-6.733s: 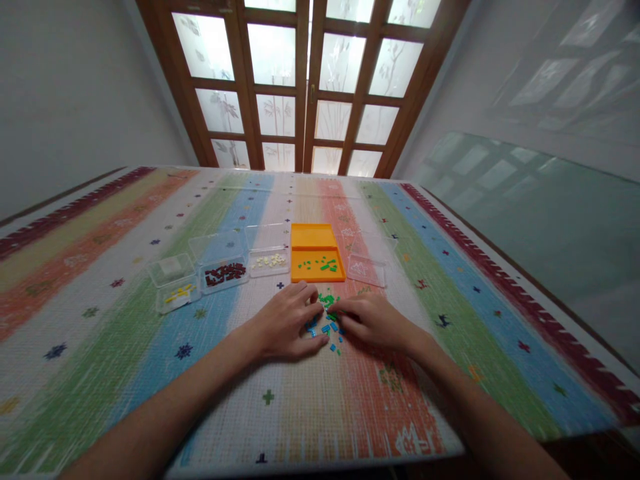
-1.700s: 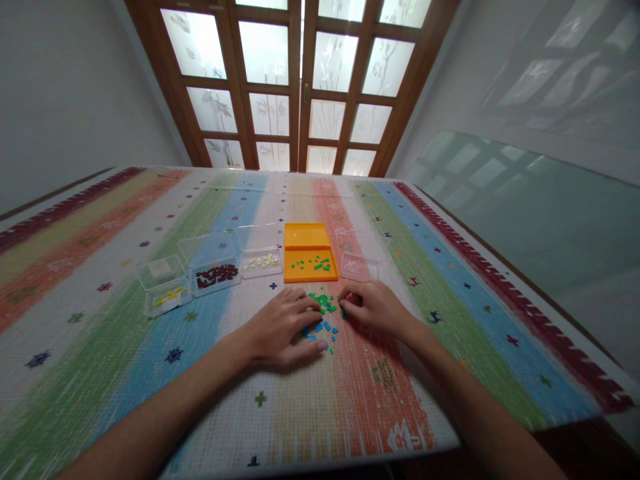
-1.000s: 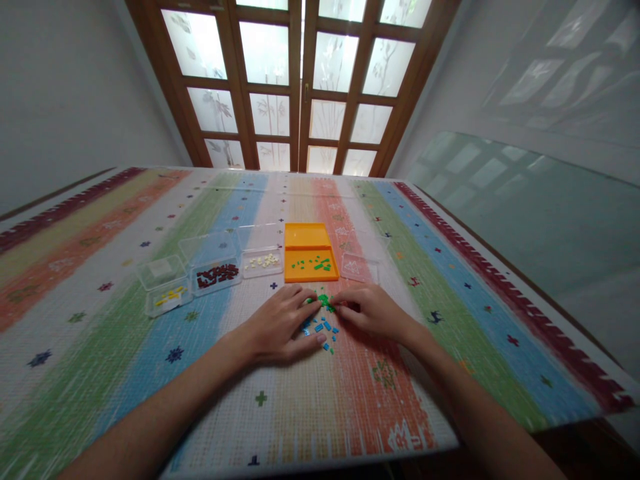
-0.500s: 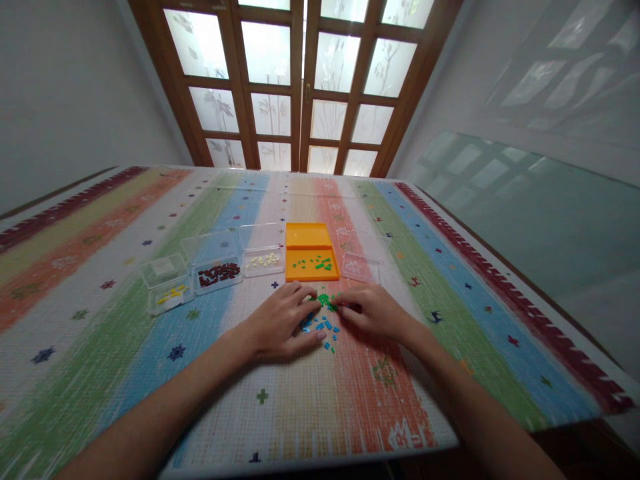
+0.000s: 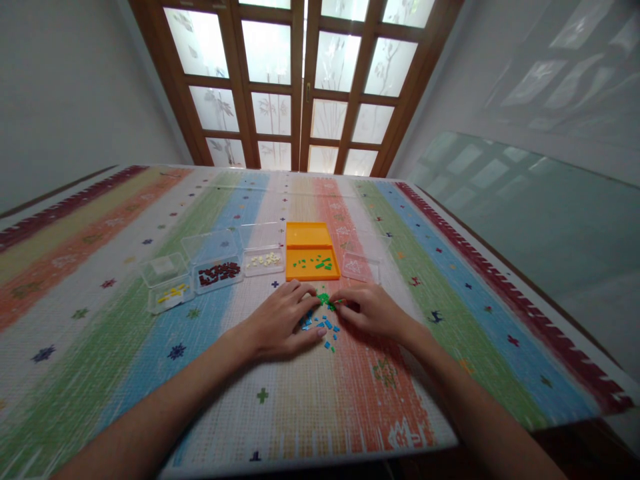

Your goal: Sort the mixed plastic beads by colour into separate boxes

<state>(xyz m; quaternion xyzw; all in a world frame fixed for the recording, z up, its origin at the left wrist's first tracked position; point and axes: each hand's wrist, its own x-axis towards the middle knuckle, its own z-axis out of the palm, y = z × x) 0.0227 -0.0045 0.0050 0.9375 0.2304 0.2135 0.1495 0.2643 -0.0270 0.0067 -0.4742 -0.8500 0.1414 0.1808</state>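
Note:
A small heap of tiny green plastic pieces (image 5: 323, 299) lies on the striped tablecloth between my hands. Loose blue pieces (image 5: 328, 325) are scattered just below it. My left hand (image 5: 283, 321) rests on the cloth left of both groups, its thumb stretched apart from the fingers and its fingertips at the heap's left edge. From the right, my right hand (image 5: 375, 310) reaches the heap with thumb and index finger drawn together at its edge. Green shows beside those fingertips, but whether a piece is between them is too small to tell.
Beyond my hands stands an open orange case (image 5: 313, 275) with green pieces inside. To its left are open clear boxes of cream pieces (image 5: 265, 261), dark red-brown pieces (image 5: 219, 273) and yellow pieces (image 5: 173, 293). Another clear box (image 5: 361, 268) sits to its right.
My right fingertips have shifted very slightly at the edge of the green heap. My left hand stays almost still, and the boxes have not moved.

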